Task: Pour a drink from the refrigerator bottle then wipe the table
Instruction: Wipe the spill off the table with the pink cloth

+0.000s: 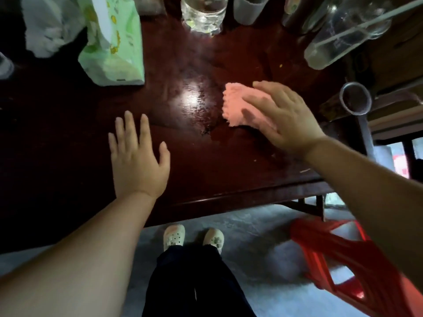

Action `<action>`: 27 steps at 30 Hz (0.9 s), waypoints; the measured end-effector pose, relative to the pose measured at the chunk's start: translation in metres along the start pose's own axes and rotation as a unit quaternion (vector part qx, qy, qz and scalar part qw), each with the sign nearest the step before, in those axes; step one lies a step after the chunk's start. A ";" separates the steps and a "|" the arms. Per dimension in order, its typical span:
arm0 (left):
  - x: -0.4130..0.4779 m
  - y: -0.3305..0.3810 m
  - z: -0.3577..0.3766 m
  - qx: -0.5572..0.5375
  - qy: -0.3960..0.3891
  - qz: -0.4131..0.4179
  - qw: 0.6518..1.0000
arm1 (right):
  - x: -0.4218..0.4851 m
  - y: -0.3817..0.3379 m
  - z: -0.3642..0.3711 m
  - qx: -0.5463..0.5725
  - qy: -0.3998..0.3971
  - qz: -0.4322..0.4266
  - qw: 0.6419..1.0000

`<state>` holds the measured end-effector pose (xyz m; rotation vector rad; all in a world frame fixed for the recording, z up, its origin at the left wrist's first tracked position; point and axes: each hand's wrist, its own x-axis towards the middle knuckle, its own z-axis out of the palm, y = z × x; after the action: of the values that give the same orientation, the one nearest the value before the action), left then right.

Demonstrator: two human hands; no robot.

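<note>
A pink cloth (pixel 235 104) lies flat on the dark red wooden table (pixel 206 161), right of the middle. My right hand (pixel 281 117) presses down on the cloth's right half with fingers spread. My left hand (pixel 137 156) rests flat on the table to the left, fingers apart, holding nothing. A wet smear (pixel 207 131) shows on the wood between the hands. A clear plastic bottle (pixel 202 12) stands at the table's far edge. A clear glass bottle (pixel 343 35) lies tilted at the far right.
A green and white bag (pixel 114 42) and a white plastic bag (pixel 48 26) sit at the back left. A metal cup (pixel 354 98) stands at the right edge. A red plastic stool (pixel 338 255) is on the floor at the right, near my feet (pixel 192 236).
</note>
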<state>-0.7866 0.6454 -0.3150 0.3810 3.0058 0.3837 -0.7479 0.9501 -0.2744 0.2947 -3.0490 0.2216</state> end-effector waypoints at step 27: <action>0.002 0.001 -0.004 -0.002 -0.022 -0.012 1.000 | 0.100 -0.040 0.055 0.009 0.036 0.462 0.886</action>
<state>-0.7884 0.6455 -0.3110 0.3483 2.9641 0.3732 -0.8408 0.8844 -0.3145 -1.1550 -2.8374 0.2842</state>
